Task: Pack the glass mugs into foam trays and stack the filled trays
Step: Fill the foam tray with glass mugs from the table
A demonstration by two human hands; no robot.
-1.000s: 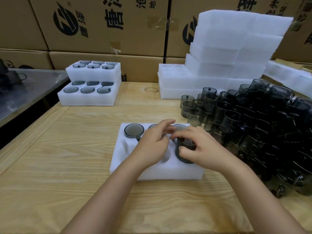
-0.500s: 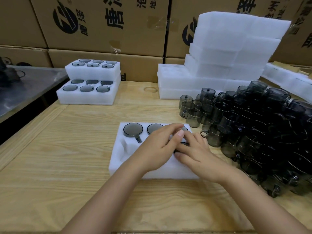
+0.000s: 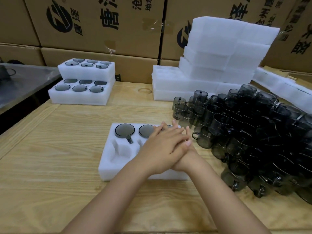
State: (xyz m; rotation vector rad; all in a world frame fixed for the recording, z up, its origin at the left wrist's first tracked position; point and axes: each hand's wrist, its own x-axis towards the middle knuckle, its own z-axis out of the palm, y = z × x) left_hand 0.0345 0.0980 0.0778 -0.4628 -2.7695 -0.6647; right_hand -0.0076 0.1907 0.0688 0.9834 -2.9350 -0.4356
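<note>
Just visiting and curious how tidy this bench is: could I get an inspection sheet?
Surface: pale wooden table.
Job's things: foam tray in front, two mugs seen in its back row, front-left pocket empty; two filled trays stacked back left; loose mugs heaped right; empty foam stacked behind.
Clutter: nothing seen.
Hands: left hand over right hand, fingers straight, pressing on the tray.
Cables: nothing seen.
Surroundings: cardboard boxes behind; metal table at left.
</note>
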